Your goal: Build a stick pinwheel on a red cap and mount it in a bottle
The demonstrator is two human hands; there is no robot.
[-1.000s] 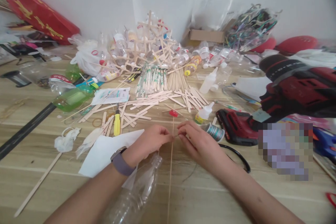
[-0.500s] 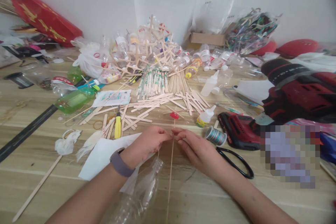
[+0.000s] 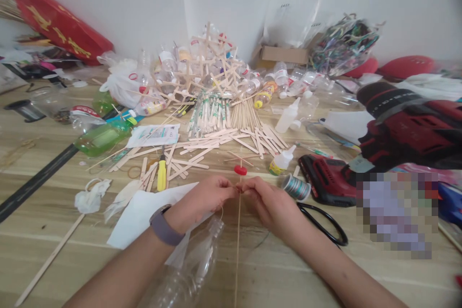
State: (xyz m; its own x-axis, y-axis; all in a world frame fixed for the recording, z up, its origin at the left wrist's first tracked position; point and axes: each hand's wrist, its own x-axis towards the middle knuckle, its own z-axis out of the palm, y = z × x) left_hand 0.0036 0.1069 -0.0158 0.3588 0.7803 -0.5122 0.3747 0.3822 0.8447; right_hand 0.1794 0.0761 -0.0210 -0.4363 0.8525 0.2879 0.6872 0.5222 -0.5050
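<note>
Thin stick (image 3: 238, 240) ran between left hand (image 3: 216, 195) and right hand (image 3: 267, 202), spool (image 3: 296, 187) lay left of drill (image 3: 407, 125), 2 squeeze bottles (image 3: 281, 161) (image 3: 288, 116) were behind spool

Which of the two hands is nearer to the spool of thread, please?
Right. The right hand is just left of the spool of thread; the left hand is farther left, beyond the right hand.

The stick (image 3: 237, 245), thin and pale, runs nearly vertically from the bottom edge to mid-frame; a round red cap (image 3: 240, 170) sits near its upper end.
</note>
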